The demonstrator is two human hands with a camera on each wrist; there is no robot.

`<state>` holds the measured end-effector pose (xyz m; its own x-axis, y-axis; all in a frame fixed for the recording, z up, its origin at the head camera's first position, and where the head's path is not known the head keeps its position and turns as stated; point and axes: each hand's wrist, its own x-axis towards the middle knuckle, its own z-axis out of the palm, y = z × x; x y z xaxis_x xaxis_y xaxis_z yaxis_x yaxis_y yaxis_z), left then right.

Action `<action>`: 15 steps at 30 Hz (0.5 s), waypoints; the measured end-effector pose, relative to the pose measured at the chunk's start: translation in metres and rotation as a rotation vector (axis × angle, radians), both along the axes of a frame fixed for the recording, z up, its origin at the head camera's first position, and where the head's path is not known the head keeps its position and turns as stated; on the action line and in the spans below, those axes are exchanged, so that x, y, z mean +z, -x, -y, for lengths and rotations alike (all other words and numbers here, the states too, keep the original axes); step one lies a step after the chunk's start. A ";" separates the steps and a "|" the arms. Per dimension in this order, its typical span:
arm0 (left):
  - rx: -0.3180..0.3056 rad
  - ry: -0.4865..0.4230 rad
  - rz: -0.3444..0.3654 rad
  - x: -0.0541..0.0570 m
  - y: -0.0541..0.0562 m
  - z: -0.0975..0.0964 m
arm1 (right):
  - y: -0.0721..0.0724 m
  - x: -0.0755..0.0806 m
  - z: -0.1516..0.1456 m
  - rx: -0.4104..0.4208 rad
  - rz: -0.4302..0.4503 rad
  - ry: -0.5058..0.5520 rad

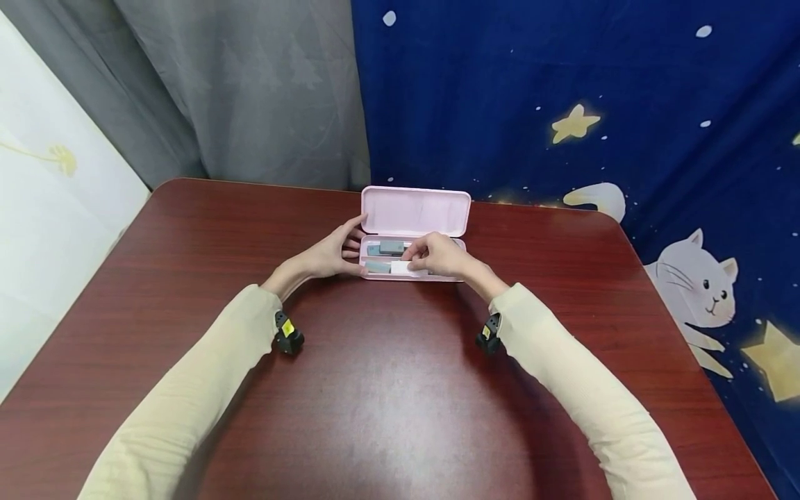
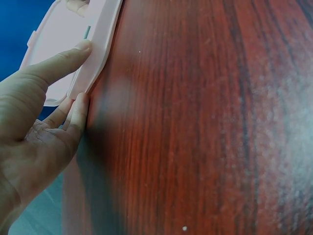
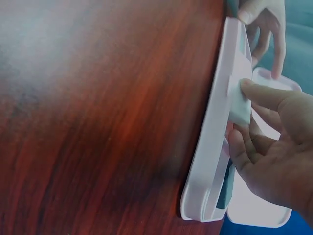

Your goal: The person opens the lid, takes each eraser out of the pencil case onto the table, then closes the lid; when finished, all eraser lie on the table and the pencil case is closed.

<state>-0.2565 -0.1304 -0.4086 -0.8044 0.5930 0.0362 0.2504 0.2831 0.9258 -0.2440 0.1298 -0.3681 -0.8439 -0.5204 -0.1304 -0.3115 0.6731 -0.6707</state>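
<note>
A pink pencil case lies on the table with its lid raised at the back. My left hand holds the case's left end, thumb on the front rim and fingers spread along the end and lid. In the left wrist view, the thumb presses the case's edge. My right hand pinches a white rectangular block between thumb and fingertips, over the front compartment. Beside that block lies a pale blue-grey piece. Behind it, a grey block sits in the rear compartment, partly covered by the right hand.
The case stands near the far edge of a reddish-brown wooden table. Behind hang a grey curtain and a dark blue curtain with stars and a cat. A white sheet borders the left side.
</note>
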 end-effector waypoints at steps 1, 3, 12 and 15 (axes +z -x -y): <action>-0.002 -0.002 0.000 0.000 0.000 0.000 | 0.001 0.000 -0.001 0.005 0.017 0.012; -0.004 -0.010 0.002 0.001 -0.001 0.000 | 0.004 0.000 -0.003 0.014 0.042 0.022; -0.005 -0.021 0.012 0.000 -0.001 0.000 | 0.013 0.000 -0.013 -0.119 0.266 0.227; -0.004 -0.016 0.001 0.000 -0.001 0.001 | 0.014 -0.001 -0.017 -0.178 0.326 0.306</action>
